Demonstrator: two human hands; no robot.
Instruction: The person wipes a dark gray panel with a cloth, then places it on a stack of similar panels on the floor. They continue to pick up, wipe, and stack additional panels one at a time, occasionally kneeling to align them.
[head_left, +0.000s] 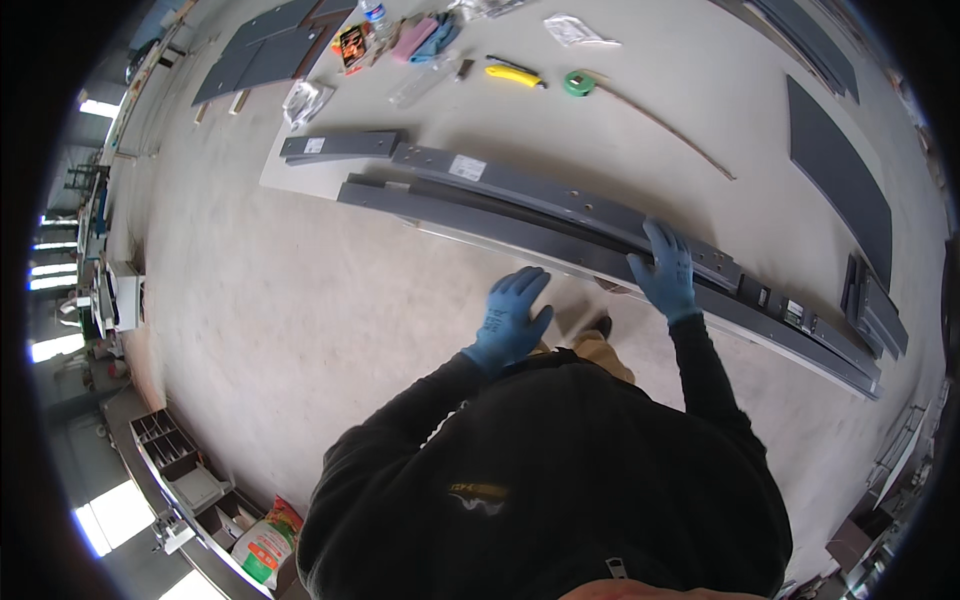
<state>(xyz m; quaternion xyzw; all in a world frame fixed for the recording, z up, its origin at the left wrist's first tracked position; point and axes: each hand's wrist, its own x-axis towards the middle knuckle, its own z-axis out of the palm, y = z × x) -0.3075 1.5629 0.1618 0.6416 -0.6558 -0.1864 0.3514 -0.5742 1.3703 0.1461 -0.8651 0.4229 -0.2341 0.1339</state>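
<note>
Long dark-grey furniture boards lie side by side along the near edge of a pale table (pixel 670 110). The rear board (pixel 530 187) has drilled holes and a white label; the front board (pixel 480 222) runs along the table's edge. My right hand (pixel 666 272), in a blue glove, rests on these boards with thumb and fingers apart. It does not wrap round either one. Also gloved in blue, my left hand (pixel 512 320) hovers over the floor on my side of the table. Its fingers stretch forward, the thumb stands away, and nothing is in it.
Farther back on the table lie a yellow utility knife (pixel 513 75), a green tape measure (pixel 578 83), a thin stick (pixel 665 131), cloths (pixel 432 40) and a water bottle (pixel 373 12). A short grey board (pixel 340 146) sits at left, a wide panel (pixel 842 175) at right.
</note>
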